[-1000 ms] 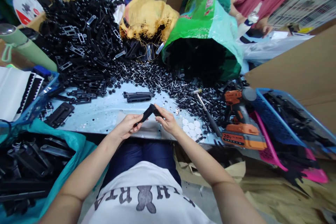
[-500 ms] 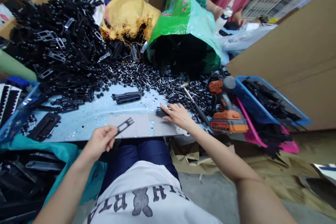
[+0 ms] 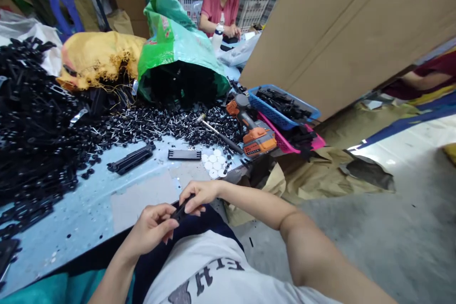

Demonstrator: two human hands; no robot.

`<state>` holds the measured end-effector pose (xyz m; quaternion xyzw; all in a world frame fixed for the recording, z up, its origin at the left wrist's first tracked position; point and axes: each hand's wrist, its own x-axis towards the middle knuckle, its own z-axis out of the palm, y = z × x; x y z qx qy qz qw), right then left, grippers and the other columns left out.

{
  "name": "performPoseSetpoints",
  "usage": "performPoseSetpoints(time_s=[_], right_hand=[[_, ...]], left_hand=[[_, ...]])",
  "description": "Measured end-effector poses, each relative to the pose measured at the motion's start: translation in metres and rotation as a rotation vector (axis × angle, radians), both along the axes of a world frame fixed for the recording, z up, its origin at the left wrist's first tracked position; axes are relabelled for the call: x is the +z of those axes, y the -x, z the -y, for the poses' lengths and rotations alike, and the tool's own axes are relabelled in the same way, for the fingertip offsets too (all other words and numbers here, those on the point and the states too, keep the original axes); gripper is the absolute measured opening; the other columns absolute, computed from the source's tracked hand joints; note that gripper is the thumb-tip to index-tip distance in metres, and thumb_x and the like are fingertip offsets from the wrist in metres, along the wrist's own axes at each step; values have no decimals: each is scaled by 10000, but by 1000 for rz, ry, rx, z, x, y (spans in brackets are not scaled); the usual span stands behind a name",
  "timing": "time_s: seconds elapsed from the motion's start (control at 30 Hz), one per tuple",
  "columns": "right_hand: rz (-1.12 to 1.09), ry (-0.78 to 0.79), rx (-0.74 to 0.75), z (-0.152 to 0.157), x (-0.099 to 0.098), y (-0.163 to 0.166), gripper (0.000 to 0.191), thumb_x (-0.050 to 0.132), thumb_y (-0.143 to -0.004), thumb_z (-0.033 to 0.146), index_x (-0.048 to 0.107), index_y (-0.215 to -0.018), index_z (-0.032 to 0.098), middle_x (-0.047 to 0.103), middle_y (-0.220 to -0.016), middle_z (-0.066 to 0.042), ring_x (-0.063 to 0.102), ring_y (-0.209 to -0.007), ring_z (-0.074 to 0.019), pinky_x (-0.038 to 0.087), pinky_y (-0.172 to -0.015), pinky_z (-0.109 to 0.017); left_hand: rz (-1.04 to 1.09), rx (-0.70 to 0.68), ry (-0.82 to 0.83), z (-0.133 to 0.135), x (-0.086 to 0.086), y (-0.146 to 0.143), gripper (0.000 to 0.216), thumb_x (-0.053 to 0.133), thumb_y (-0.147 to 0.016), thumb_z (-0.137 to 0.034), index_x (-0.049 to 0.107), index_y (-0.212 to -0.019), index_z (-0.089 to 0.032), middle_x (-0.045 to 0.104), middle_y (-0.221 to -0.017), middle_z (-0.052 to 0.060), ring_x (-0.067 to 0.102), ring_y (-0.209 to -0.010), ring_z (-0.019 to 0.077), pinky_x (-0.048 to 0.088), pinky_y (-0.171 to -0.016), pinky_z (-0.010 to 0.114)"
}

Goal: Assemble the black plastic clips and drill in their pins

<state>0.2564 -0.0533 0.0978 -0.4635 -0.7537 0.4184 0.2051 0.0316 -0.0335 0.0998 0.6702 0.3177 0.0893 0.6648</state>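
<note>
Over my lap, just off the table's front edge, my left hand (image 3: 153,227) and my right hand (image 3: 200,196) grip opposite ends of a slim black plastic part (image 3: 181,210). Fingers and thumbs cover much of it, so its full shape is hidden. Beyond my hands, a short ridged black piece (image 3: 184,154) lies flat beside a cluster of white discs (image 3: 214,163). Left of it sits a longer black plastic assembly (image 3: 131,158) on the blue table surface (image 3: 96,194).
An orange cordless drill (image 3: 254,135) and a hammer (image 3: 223,135) lie at right, near blue (image 3: 285,104) and pink baskets (image 3: 285,145). Small pins (image 3: 171,123), heaped black parts (image 3: 32,128), a green sack (image 3: 192,52) and yellow sack (image 3: 99,57) stand behind. A co-worker (image 3: 221,9) sits beyond.
The view has swung to the right. My right hand has left the table and joined my left at the black part, now lower over my lap. The ridged piece lies uncovered on the table.
</note>
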Motion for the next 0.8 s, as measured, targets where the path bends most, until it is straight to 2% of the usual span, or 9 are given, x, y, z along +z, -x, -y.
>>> performPoseSetpoints(time_s=[0.13,0.27,0.37,0.47,0.57,0.6,0.67,0.73,0.8], right_hand=[[17,-36,-29,15,4,-5,319,533,-855,427,622,-936,133,633,-746,-2,582,-656,-106,453,-600,-218],[293,-233,-252,12,13,-36,275,539,-851,414,646,-898,165,642,-698,-12,560,-608,-101,381,-565,-203],[555,-432,-773,1,32,-112,356,417,-913,394,636,-973,120,659,-845,-95,563,-699,-116,366,-614,-224],[836,-572,-1251,-9,52,-218,608,298,-907,484,612,-1074,-9,620,-942,-262,580,-849,-199,335,-648,-318],[1025,-301,-1432,-27,57,-299,721,375,-825,595,661,-955,-53,597,-830,-358,587,-872,-311,309,-602,-405],[1076,-289,-1449,-35,53,-310,727,419,-787,627,679,-913,-41,588,-819,-378,574,-895,-349,305,-594,-431],[1083,-569,-1374,-48,42,-302,722,397,-792,643,672,-985,4,588,-869,-376,556,-932,-352,319,-615,-460],[936,-798,-1033,-56,25,-255,668,332,-846,613,665,-1027,63,620,-905,-305,564,-907,-299,368,-683,-448],[718,-825,-648,-61,6,-186,532,364,-877,544,664,-1010,125,655,-928,-209,573,-879,-249,421,-770,-393]], left_hand=[[-65,131,-277,1,-18,-22,276,564,-783,-452,656,-847,-199,628,-573,14,564,-458,140,467,-471,251],[-84,272,-605,-7,-33,-39,448,520,-817,-454,547,-1186,-203,666,-1033,97,650,-894,234,530,-767,355],[-90,304,-799,-21,-40,-35,550,455,-854,-450,413,-1319,-159,487,-1319,152,457,-1225,267,408,-990,434],[-193,392,-896,-38,-45,-14,527,430,-866,-446,445,-1285,-126,486,-1306,175,436,-1238,273,377,-1016,447],[-313,506,-948,-63,-52,18,491,447,-855,-434,488,-1234,-126,510,-1267,177,468,-1200,281,396,-993,443],[-364,562,-964,-74,-53,30,477,451,-852,-422,497,-1222,-125,512,-1260,177,467,-1196,285,394,-990,443],[-498,701,-987,-100,-53,54,448,453,-848,-383,508,-1202,-114,519,-1237,181,463,-1184,293,380,-990,442],[-660,843,-989,-129,-49,74,416,443,-843,-328,520,-1175,-89,532,-1191,192,466,-1152,300,360,-988,438],[-811,994,-958,-159,-41,88,395,434,-836,-291,534,-1132,-48,535,-1140,219,459,-1123,316,346,-973,437]])
